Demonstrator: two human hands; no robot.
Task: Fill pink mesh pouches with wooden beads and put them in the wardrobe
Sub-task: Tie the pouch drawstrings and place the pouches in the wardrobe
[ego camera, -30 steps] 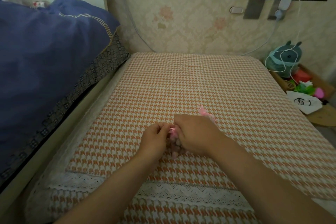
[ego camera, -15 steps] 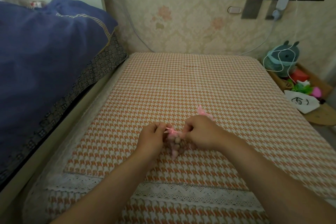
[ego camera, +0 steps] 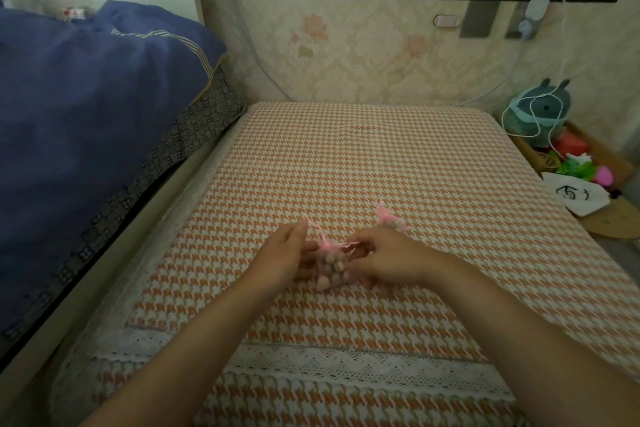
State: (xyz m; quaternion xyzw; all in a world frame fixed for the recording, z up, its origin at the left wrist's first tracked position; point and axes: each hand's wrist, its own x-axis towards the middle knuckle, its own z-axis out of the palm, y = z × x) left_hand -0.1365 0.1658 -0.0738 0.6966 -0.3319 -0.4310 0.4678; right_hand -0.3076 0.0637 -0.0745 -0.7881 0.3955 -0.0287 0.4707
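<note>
In the head view I see the pink mesh pouch (ego camera: 329,282) just below the middle of the frame, its neck gathered and the wooden beads (ego camera: 335,267) showing through the mesh. My left hand (ego camera: 284,258) pinches one end of the drawstring (ego camera: 314,226) between thumb and fingertips. My right hand (ego camera: 391,262) pinches the other end, the cord running out to both sides. I cannot tell whether the pouch touches the counter (ego camera: 381,156), which has an orange houndstooth cloth over it. A second pouch (ego camera: 389,220) lies just beyond my right hand. A blue quilt (ego camera: 86,97) fills the left of the frame.
</note>
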